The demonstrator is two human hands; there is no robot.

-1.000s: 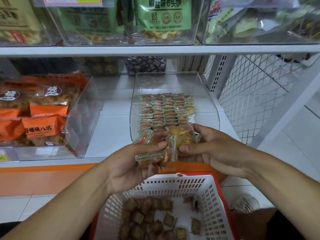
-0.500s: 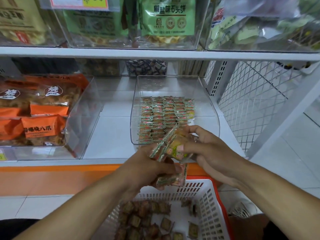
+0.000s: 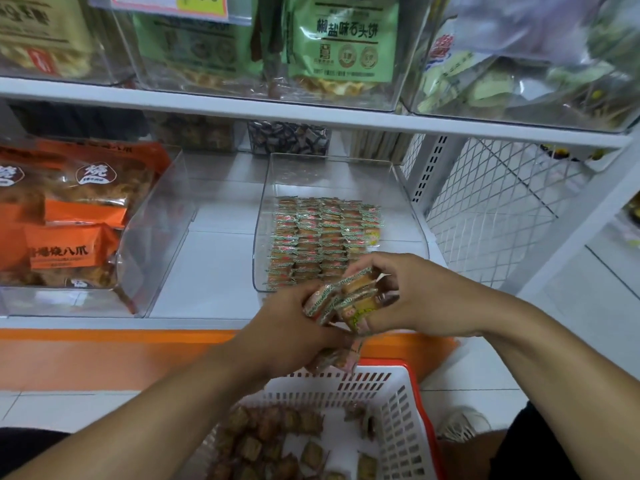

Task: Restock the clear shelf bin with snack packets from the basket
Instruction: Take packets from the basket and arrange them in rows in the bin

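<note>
This was a shop's snack aisle. White metal shelves (image 3: pixel 311 114) rose beyond the hands, lined with clear bins (image 3: pixel 341 220) of packaged snacks, a yellow price tag (image 3: pixel 173 3) hung above, and a restocking basket (image 3: pixel 398 410) sat on the tiled floor below.

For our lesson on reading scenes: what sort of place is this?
Most likely a snack shop aisle: white metal shelves, clear plastic bins of packaged snacks, and a yellow-and-pink price label on the upper bin.
</note>
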